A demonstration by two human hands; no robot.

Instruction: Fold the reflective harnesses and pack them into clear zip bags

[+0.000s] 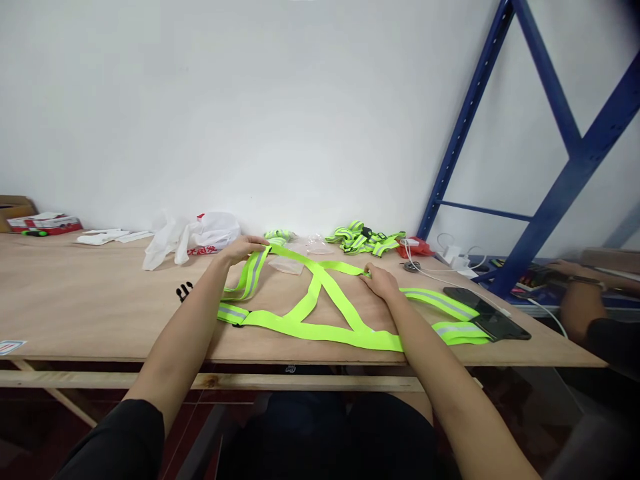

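A neon-yellow reflective vest [320, 332] made of elastic straps lies spread on the wooden table, its shoulder straps crossing near the middle. My left hand [246, 248] pinches the upper left strap, where a grey reflective band folds down toward me. On the other side, my right hand [381, 281] has its fingers closed on the upper right strap. Both held straps are raised a little off the wood. A black buckle [185, 291] sticks out left of my left forearm. The vest's right end reaches a dark phone [487, 313], and my right forearm hides part of the lower band.
More neon straps [365, 239] lie heaped at the back, beside a red packet [416, 247]. Clear plastic bags [287, 266] and white bags [193, 237] rest behind the vest. A blue metal frame [537, 220] rises at right, near white cables and another person's arm [583, 300].
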